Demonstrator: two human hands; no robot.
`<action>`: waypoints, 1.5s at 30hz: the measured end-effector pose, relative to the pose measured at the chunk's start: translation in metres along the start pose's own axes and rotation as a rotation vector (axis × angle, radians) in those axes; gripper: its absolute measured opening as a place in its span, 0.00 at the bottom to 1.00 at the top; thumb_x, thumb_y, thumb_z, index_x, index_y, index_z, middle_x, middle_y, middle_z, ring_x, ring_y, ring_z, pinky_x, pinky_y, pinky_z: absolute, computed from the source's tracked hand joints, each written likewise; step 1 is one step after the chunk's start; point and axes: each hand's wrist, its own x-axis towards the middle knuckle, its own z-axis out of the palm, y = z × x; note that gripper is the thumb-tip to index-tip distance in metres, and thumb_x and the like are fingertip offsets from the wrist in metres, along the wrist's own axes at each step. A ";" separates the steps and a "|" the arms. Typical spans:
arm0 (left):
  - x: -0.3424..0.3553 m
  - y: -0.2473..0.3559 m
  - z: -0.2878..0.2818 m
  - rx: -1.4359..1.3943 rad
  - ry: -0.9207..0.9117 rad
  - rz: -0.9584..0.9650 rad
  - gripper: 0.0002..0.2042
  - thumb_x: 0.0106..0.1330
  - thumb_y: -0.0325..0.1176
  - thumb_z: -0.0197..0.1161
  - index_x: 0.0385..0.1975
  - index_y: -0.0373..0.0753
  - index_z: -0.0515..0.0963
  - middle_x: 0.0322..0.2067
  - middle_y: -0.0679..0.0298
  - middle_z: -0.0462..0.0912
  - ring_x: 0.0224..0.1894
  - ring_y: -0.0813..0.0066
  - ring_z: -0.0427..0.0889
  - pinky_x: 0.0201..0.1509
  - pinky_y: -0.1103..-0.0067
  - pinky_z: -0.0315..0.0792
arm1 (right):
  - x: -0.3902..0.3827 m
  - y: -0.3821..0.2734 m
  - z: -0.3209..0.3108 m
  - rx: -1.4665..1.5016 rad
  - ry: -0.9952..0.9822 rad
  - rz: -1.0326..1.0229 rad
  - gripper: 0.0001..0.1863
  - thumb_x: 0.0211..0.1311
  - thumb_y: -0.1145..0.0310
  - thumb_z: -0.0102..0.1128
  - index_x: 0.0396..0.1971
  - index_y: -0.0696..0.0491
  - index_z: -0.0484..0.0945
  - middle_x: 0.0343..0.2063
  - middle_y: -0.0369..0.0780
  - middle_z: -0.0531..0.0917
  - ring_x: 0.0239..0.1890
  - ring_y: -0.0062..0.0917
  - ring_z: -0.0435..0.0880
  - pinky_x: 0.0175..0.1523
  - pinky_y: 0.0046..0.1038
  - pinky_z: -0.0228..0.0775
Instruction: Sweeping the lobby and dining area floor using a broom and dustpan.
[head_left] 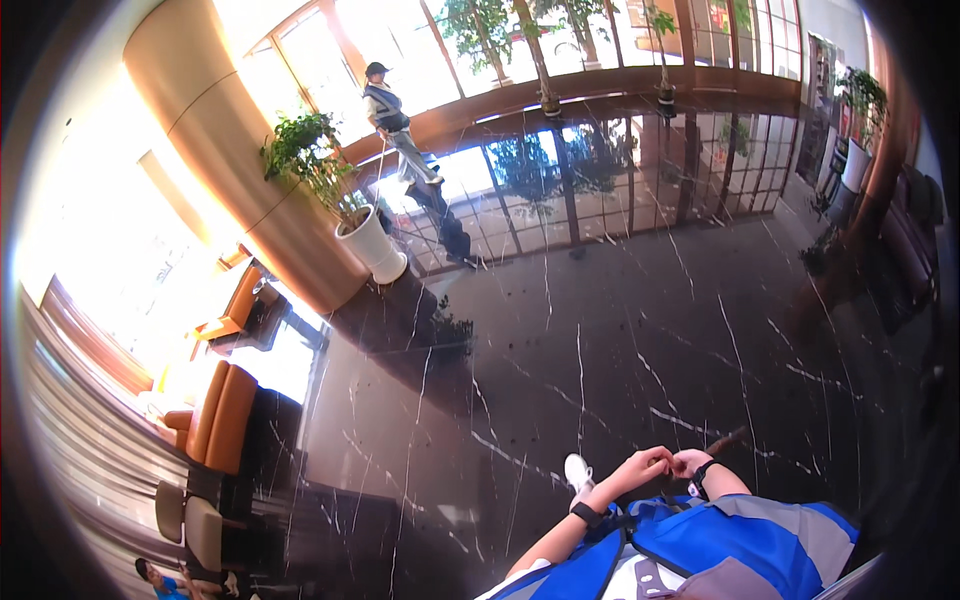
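Note:
My left hand (pixel 652 463) and my right hand (pixel 690 462) are close together in front of my blue vest, fingers curled inward. A short brown stick-like thing (pixel 725 441) juts out past my right hand, which appears closed around it; its other end is hidden by the hands. The fingers of my left hand are bent in a pinch right beside the right one, and what lies in them is too small to tell. Dark bands circle both wrists. A white shoe (pixel 577 470) shows on the floor left of my hands.
Glossy dark marble floor (pixel 640 330) with white veins stretches ahead. A potted plant in a white planter (pixel 372 247) stands by a copper-coloured column (pixel 250 170). Another person (pixel 392 120) in a cap and vest is near the windows. Orange armchairs (pixel 222 415) and a seated person (pixel 165 578) are at left.

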 end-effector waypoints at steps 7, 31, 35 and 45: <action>0.072 0.020 -0.135 0.025 0.129 0.080 0.09 0.56 0.35 0.47 0.28 0.35 0.69 0.24 0.65 0.71 0.30 0.81 0.69 0.35 0.84 0.63 | 0.057 -0.121 0.063 0.066 -0.108 -0.084 0.07 0.37 0.78 0.49 0.09 0.54 0.63 0.11 0.35 0.63 0.13 0.21 0.64 0.21 0.22 0.62; 0.287 0.019 -0.514 0.236 0.424 -0.114 0.15 0.55 0.28 0.46 0.43 0.36 0.61 0.39 0.60 0.70 0.42 0.75 0.69 0.43 0.81 0.64 | 0.197 -0.527 0.187 0.812 -0.263 0.251 0.07 0.38 0.83 0.40 0.12 0.57 0.56 0.09 0.34 0.61 0.09 0.16 0.63 0.13 0.12 0.61; 0.320 0.010 -0.585 0.271 0.514 -0.099 0.14 0.55 0.28 0.46 0.43 0.37 0.62 0.38 0.59 0.70 0.39 0.74 0.70 0.39 0.81 0.66 | 0.214 -0.572 0.210 0.868 -0.279 0.275 0.06 0.40 0.82 0.39 0.15 0.58 0.54 0.11 0.35 0.62 0.08 0.15 0.62 0.12 0.11 0.61; 0.424 -0.010 -0.770 0.202 0.545 -0.093 0.12 0.54 0.28 0.46 0.38 0.35 0.65 0.34 0.60 0.73 0.36 0.75 0.72 0.38 0.82 0.66 | 0.276 -0.668 0.257 0.833 -0.121 0.097 0.04 0.43 0.80 0.41 0.19 0.61 0.57 0.14 0.38 0.65 0.11 0.18 0.67 0.15 0.14 0.60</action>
